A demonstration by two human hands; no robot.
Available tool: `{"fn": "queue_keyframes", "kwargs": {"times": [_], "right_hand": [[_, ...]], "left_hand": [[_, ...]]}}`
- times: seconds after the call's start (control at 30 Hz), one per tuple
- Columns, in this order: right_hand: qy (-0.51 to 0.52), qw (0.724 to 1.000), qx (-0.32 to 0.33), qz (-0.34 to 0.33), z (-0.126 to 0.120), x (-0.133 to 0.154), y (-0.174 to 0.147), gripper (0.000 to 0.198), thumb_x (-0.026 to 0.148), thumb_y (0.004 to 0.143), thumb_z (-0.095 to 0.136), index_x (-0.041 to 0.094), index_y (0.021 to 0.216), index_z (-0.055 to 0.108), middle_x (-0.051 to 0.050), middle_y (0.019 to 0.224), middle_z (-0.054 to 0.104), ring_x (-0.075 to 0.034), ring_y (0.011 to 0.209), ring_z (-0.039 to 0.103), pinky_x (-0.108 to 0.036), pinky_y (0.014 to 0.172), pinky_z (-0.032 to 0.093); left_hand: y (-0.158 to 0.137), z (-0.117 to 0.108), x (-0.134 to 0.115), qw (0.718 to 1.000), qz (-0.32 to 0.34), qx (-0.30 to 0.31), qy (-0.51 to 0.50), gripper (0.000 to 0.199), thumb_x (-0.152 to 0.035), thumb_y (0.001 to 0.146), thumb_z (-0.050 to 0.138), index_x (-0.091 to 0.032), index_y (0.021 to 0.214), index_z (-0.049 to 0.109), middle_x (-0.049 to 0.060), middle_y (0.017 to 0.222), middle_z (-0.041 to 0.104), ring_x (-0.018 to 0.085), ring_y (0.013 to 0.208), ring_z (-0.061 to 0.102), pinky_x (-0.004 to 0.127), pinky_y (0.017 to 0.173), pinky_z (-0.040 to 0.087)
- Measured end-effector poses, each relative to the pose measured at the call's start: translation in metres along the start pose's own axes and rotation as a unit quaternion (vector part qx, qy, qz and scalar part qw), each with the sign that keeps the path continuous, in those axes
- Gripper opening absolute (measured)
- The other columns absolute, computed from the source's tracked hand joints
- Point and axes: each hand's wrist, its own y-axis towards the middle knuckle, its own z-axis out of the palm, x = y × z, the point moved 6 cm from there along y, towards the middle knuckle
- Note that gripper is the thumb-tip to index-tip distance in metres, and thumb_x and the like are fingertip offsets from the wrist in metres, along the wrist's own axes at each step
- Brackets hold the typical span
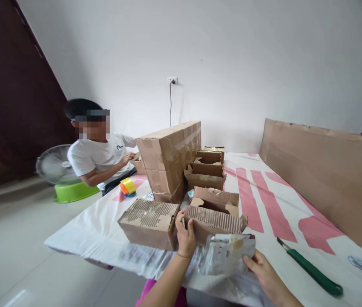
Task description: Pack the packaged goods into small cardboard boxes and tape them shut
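My left hand grips the left end of an open cardboard box, its thumb against the front side and its fingers in the narrow gap beside another box. The box has a torn, corrugated flap along its near side. In my right hand is a flat, whitish plastic packet, pinched at its right corner, in front of the box. What the packet contains cannot be made out. To the left stands a closed cardboard box with a ribbed, torn top. A green-handled knife lies to the right of my right hand.
Stacked taped boxes rise behind the closed one. More open boxes line up beyond mine. Rolls of coloured tape sit at left. A large cardboard sheet stands at right. A person sits across, hands at a small box.
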Motion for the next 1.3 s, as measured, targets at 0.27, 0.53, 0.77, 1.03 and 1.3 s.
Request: {"fn": "queue_keyframes", "kwargs": {"times": [0.27, 0.53, 0.77, 1.03, 1.3], "right_hand": [[0.003, 0.999, -0.014, -0.037, 0.009, -0.002, 0.041, 0.047, 0.055, 0.074, 0.073, 0.02, 0.105, 0.071, -0.011, 0.11, 0.074, -0.032, 0.105, 0.066, -0.048, 0.101, 0.044], [0.04, 0.999, -0.006, -0.008, 0.004, -0.003, 0.065, 0.046, 0.056, 0.07, 0.076, 0.021, 0.098, 0.07, -0.008, 0.099, 0.076, -0.032, 0.098, 0.068, -0.046, 0.091, 0.05], [0.05, 0.999, -0.016, 0.003, 0.005, 0.005, 0.093, 0.048, 0.06, 0.062, 0.079, 0.023, 0.091, 0.068, -0.006, 0.093, 0.077, -0.03, 0.092, 0.07, -0.045, 0.085, 0.053], [0.036, 0.999, -0.026, -0.006, 0.006, 0.008, 0.129, 0.049, 0.062, 0.058, 0.079, 0.023, 0.084, 0.066, -0.004, 0.088, 0.077, -0.028, 0.089, 0.071, -0.042, 0.081, 0.055], [0.002, 0.999, -0.033, -0.007, 0.007, -0.004, 0.17, 0.04, 0.053, 0.074, 0.073, 0.019, 0.093, 0.065, -0.003, 0.088, 0.074, -0.023, 0.082, 0.069, -0.039, 0.077, 0.055]], "left_hand": [[-0.039, 0.0, 0.016, 0.988, -0.005, 0.059, 0.14, 0.053, -0.027, 0.084, 0.057, -0.016, 0.135, 0.044, 0.02, 0.148, 0.034, 0.035, 0.139, 0.035, 0.052, 0.108, 0.039], [-0.028, 0.024, -0.005, 0.95, -0.04, 0.293, 0.1, 0.027, -0.017, 0.083, 0.053, -0.025, 0.106, 0.065, 0.006, 0.105, 0.06, 0.021, 0.099, 0.061, 0.033, 0.087, 0.049], [0.004, 0.048, 0.004, 0.945, -0.087, 0.299, 0.104, 0.016, -0.017, 0.08, 0.058, -0.025, 0.092, 0.065, 0.004, 0.094, 0.058, 0.018, 0.081, 0.06, 0.027, 0.07, 0.045], [0.024, 0.065, 0.025, 0.959, -0.097, 0.263, 0.045, 0.024, -0.012, 0.078, 0.054, -0.022, 0.096, 0.065, 0.003, 0.097, 0.057, 0.018, 0.089, 0.06, 0.029, 0.081, 0.048], [0.028, 0.085, 0.068, 0.967, -0.147, 0.2, -0.06, 0.043, -0.019, 0.075, 0.059, -0.019, 0.117, 0.064, 0.01, 0.116, 0.065, 0.024, 0.112, 0.059, 0.04, 0.101, 0.044]]}}
